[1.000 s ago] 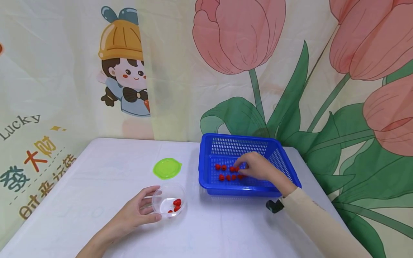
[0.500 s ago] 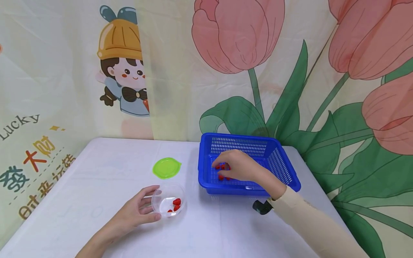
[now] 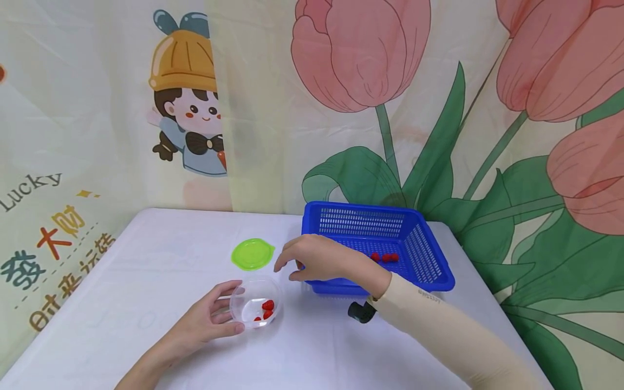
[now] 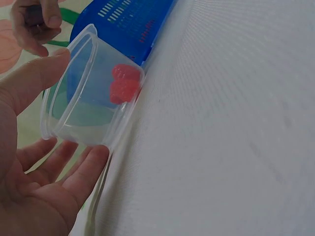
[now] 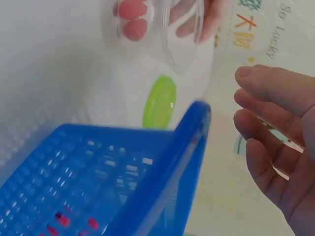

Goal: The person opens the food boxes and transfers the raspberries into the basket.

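My left hand (image 3: 197,322) holds a small clear plastic tub (image 4: 83,115) on the table, thumb at the rim and fingers against its side. Several red raspberries (image 4: 124,83) lie at the bottom of the tub. My right hand (image 3: 317,257) hovers over the left rim of the blue plastic basket (image 3: 361,218), its thumb and fingers apart. Nothing shows between those fingers in the right wrist view. More raspberries (image 3: 387,258) lie on the basket floor, others hidden behind the right hand and forearm.
A bright green lid (image 3: 252,254) with a small tab lies flat behind the tub. The white-clothed table (image 3: 146,254) backs onto a printed cloth (image 3: 263,108) with tulips. A black device (image 3: 362,312) sits at the right wrist.
My right hand has moved left from the middle of the basket to above its left rim, uncovering raspberries farther right. The left hand and tub have stayed put.
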Action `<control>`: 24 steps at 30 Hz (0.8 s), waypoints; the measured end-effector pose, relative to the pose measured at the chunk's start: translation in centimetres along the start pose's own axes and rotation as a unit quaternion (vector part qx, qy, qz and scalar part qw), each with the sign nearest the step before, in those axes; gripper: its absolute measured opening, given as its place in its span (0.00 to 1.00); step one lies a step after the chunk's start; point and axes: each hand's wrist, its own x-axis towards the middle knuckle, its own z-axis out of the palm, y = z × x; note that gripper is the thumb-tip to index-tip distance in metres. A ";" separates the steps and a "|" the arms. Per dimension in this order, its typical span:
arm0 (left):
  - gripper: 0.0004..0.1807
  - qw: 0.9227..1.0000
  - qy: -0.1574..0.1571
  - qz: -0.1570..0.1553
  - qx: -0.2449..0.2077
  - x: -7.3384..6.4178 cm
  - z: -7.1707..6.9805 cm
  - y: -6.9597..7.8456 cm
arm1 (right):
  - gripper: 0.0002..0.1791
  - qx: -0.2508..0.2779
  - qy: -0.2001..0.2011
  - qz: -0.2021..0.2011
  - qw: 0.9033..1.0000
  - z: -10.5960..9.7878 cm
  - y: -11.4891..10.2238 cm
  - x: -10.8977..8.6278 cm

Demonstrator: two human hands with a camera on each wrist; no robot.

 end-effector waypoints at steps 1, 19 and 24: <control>0.50 1.000 -0.002 0.002 0.001 0.0 0.0 0.0 | 0.16 -0.001 -0.010 -0.006 1.000 0.1 -0.2 0.5; 0.51 1.000 -0.008 0.008 -0.005 0.1 -0.1 -0.4 | 0.19 -0.054 -0.137 -0.020 0.989 4.3 -1.9 6.1; 0.51 1.000 -0.010 0.011 -0.011 0.2 -0.2 -0.5 | 0.19 -0.055 -0.149 -0.020 0.987 4.9 -2.2 6.5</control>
